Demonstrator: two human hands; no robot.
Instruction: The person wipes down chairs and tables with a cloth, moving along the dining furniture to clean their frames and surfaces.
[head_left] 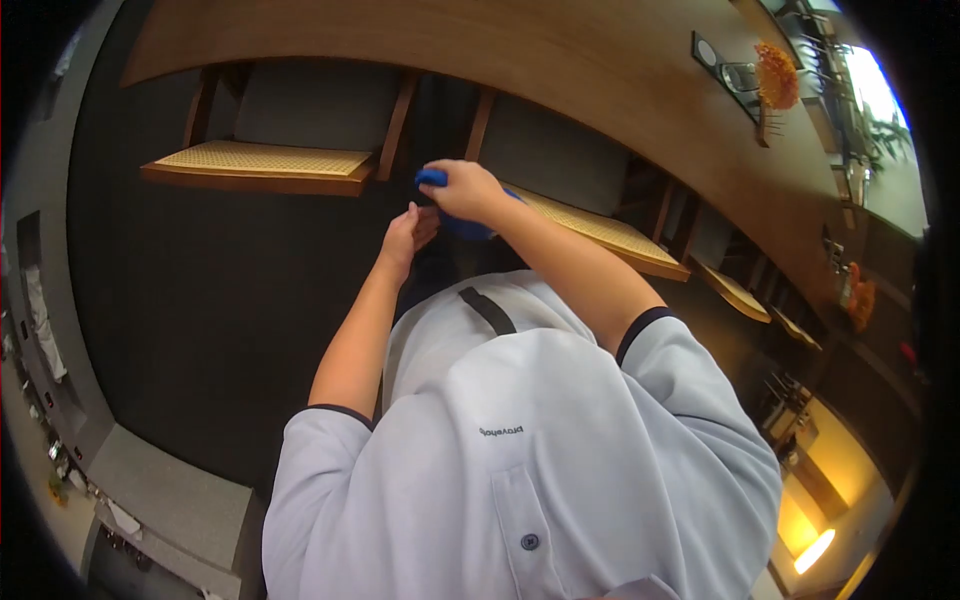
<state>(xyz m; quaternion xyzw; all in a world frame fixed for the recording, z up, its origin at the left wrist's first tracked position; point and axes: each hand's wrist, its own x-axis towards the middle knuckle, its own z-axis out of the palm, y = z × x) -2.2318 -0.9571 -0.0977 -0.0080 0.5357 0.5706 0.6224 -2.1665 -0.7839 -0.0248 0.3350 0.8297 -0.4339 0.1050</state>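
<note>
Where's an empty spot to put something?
In the picture, the table looks bare left of the glass and orange flower. So does the dark floor between the leftmost chair and grey ledge. It's crowded by the flower and around the right hand holding a blue thing.

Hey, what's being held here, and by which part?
The right hand grips a blue thing near its protruding end; whether the left hand holds anything is unclear.
</note>
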